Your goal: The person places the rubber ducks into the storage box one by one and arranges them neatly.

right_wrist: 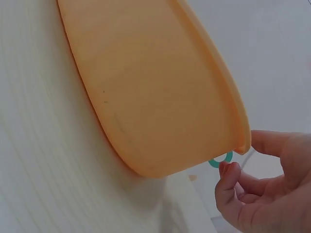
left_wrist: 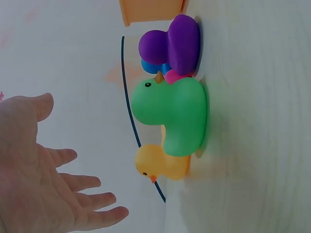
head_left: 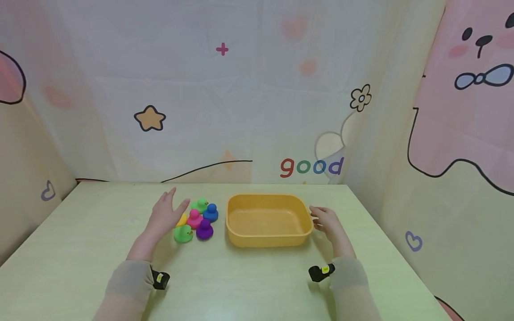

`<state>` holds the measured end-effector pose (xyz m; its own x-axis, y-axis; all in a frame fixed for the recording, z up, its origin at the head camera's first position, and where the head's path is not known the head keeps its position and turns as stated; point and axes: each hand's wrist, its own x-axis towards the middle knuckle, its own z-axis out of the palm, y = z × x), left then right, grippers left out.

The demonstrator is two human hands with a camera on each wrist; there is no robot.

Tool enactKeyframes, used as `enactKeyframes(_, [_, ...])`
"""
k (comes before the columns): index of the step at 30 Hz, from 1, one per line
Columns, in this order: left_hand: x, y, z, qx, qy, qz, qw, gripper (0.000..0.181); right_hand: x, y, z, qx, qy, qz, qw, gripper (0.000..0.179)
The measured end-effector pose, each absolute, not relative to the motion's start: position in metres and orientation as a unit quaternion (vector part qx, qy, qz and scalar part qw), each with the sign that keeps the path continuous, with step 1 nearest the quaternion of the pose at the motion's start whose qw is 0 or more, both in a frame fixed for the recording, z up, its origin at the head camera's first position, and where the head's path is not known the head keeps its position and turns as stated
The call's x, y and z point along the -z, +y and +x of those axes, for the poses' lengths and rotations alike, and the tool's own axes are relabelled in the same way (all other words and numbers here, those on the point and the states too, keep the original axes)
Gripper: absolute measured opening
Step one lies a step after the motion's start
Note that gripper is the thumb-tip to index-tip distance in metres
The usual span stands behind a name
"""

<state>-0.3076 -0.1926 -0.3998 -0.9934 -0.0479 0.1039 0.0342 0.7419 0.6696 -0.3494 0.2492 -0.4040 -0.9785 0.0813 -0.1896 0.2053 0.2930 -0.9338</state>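
My left hand point(head_left: 163, 215) hovers with spread fingers beside a cluster of small toy ducks, holding nothing. Its fingers partly cover the yellow duck point(head_left: 182, 220) in the head view. In front sits a green duck point(head_left: 183, 234), beside a purple duck point(head_left: 204, 230). Behind them are a pink duck point(head_left: 194, 219), a blue duck point(head_left: 210, 213) and another green duck point(head_left: 199, 205). My right hand point(head_left: 328, 223) is at the right end of a yellow-orange plastic basin point(head_left: 267, 241). Its fingers are loosely bent at the rim, and whether they touch it is unclear.
The pale wooden table point(head_left: 241, 285) ends at a printed cloth backdrop point(head_left: 192, 102) behind and at the sides. Black wrist cameras sit on the left sleeve point(head_left: 127, 281) and right sleeve point(head_left: 351, 276).
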Motion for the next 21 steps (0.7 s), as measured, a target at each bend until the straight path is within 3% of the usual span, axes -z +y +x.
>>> enactKeyframes(21, [0.412, -0.219, -0.315, 0.437, -0.899, 0.036, 0.007, 0.079, 0.423, 0.256, -0.355, 0.706, 0.698, 0.055, 0.102, 0.06])
